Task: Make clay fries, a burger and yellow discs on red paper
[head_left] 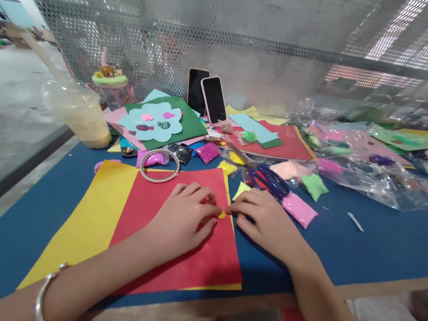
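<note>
My left hand (186,215) rests over a red sheet of paper (179,267), its thumb and index finger closed at a small yellow piece (222,215) that looks like clay. From the other side, my right hand (265,218) reaches in with its index fingertip at the same piece; its fingers are apart and bent, and I see nothing held in them. Under the red sheet lies a yellow sheet (91,212). Just beyond my right hand are dark blue-handled scissors (269,181) and a pink clay packet (299,210).
A roll of tape (159,166) sits on the papers' far edge. Behind stand two phones (214,99), a light-blue cloud-shaped cutout (155,123) and clay packets (207,152). A plastic drink cup (85,116) is at left; clear plastic bags (378,178) lie at right, before a perforated metal panel (266,72).
</note>
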Tool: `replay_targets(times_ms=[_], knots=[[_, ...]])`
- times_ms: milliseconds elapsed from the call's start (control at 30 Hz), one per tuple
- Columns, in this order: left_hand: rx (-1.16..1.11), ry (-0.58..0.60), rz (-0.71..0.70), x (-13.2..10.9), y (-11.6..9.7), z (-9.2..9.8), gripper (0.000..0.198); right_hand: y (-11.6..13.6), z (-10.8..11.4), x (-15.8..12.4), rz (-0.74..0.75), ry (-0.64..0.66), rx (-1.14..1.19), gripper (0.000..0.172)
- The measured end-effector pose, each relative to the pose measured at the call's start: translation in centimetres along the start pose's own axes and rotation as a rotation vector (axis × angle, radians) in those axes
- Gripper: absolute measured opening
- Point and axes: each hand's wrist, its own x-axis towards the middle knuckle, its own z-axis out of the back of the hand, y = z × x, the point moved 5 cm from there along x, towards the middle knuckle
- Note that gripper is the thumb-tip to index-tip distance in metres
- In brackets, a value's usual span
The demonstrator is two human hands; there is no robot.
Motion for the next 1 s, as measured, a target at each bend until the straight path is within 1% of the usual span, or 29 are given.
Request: replay_targets(times_ms=[200,300,500,567,633,733,833,900,1000], knots=[[0.045,-0.086,0.038,-0.8,-0.1,0.6,0.025,-0.5,-0.1,-0.2,-0.038,-0.036,0.072,0.028],[0.066,-0.070,0.033,-1.1,-0.3,0.4,0.025,-0.5,-0.4,-0.8,-0.030,-0.050,0.075,0.032],[0.059,-0.035,0.041,-1.1,-0.8,-0.1,0.025,-0.3,-0.9,-1.6,-0.003,-0.031,0.053,0.035],[0.073,-0.051,0.051,-1.1,-0.8,0.2,0.026,-0.3,-0.8,-1.7,-0.001,-0.042,0.049,0.036],[0.106,-0.086,0.063,-1.6,-0.6,1.0,0.028,-0.4,-0.7,-1.8,-0.001,-0.059,0.042,0.036],[0.156,-0.129,0.122,-3.6,1.0,2.7,0.032,-0.6,-0.5,-2.2,-0.002,-0.117,0.034,0.035],[0.162,-0.135,0.251,-7.3,3.8,4.1,0.038,-1.3,0.1,-3.0,-0.043,-0.224,0.057,0.031],[0.157,-0.126,0.323,-10.2,5.3,4.5,0.045,-2.0,0.8,-3.9,-0.100,-0.311,0.084,0.025],[0.114,-0.085,0.431,-13.7,6.7,4.0,0.053,-3.1,2.7,-5.5,-0.199,-0.436,0.097,0.019]])
